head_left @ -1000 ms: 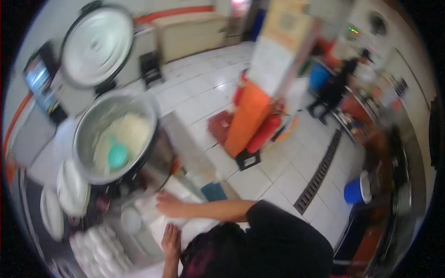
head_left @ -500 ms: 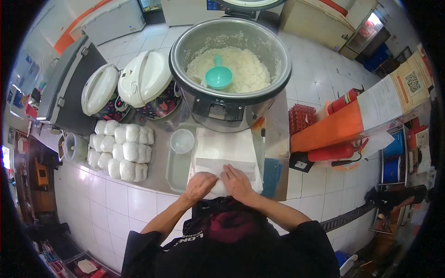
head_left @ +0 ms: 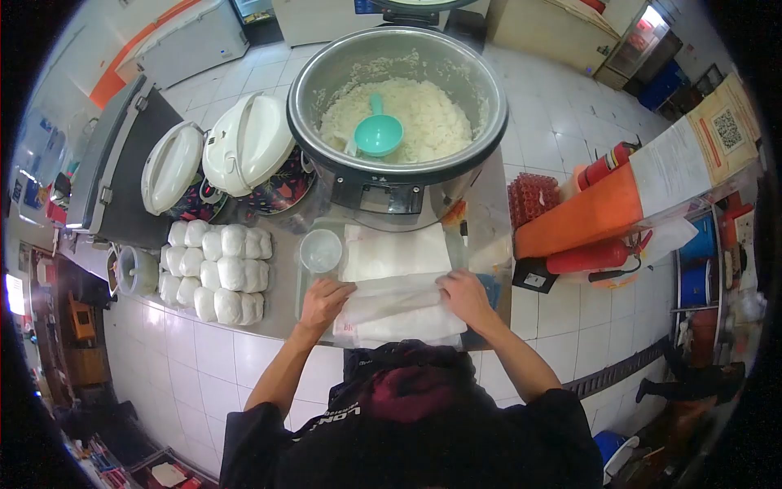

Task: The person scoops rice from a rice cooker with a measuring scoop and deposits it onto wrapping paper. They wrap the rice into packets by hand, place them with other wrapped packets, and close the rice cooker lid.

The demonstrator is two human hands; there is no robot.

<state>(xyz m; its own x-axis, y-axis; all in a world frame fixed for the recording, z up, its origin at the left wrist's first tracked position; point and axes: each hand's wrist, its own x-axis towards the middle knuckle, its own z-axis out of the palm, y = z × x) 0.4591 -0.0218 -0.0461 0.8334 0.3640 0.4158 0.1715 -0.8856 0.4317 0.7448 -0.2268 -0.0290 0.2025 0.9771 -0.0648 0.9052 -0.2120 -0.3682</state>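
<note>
Both hands hold a thin white sheet of wrapping paper (head_left: 395,295) by its two sides, near the table's front edge. My left hand (head_left: 326,301) pinches the left corner. At the right corner my right hand (head_left: 463,295) has its fingers closed on the same sheet. More white paper (head_left: 395,251) lies stacked flat behind it on a pale tray. A clear round cup (head_left: 320,250) stands at the stack's upper left. Beyond the paper is a large open cooker (head_left: 380,200) of white rice (head_left: 428,114), with a turquoise scoop (head_left: 379,134) resting on the rice.
Several white wrapped bundles (head_left: 230,274) are stacked at the left. Behind them stand two lidded pots (head_left: 252,143) and a grey cooler box (head_left: 122,163). A fire extinguisher (head_left: 586,259) and an orange-based pillar (head_left: 586,213) are at the right. A person (head_left: 692,376) is at the far right.
The view has swung back down to the table. Since the last frame, my hands have moved apart and slightly away from my body, and the sheet's edge is now lifted between them.
</note>
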